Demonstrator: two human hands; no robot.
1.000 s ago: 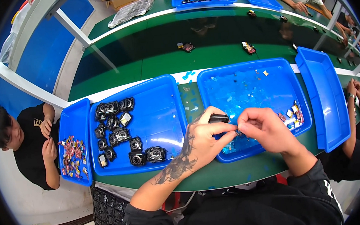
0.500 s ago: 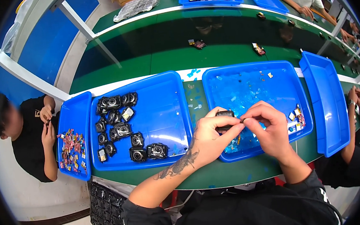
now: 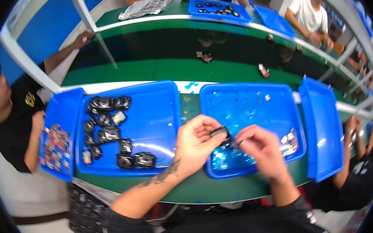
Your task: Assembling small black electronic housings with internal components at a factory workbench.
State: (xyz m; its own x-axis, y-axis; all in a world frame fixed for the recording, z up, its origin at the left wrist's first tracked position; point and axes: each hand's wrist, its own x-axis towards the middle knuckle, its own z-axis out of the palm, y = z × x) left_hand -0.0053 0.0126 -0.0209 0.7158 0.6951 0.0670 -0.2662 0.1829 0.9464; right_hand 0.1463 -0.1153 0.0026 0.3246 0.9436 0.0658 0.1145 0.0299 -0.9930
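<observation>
My left hand (image 3: pixel 197 142) is closed round a small black device casing (image 3: pixel 221 136), thumb along its near edge. It hangs over the left part of a blue tray (image 3: pixel 298 121) strewn with bits of blue film. Just right of the casing, and apart from it, my right hand (image 3: pixel 263 150) is slightly blurred, its thumb and fingertips pinched together; any small thing between them is too unclear to name. Below that hand, small parts with coloured wires (image 3: pixel 289 142) lie in the tray's right corner.
Left of me, a blue tray (image 3: pixel 156 119) holds several black devices with round faces (image 3: pixel 145 159). Beyond it, a tilted blue tray (image 3: pixel 65 106) carries small coloured parts (image 3: pixel 55 146). Another blue tray (image 3: pixel 324 136) stands at right. Loose parts (image 3: pixel 263 70) lie on the green belt (image 3: pixel 169 69). Co-workers sit around.
My hands have drawn apart, the right one off the casing, which is now tilted. The view has shifted. At the left, a co-worker has stretched one arm toward the frame post.
</observation>
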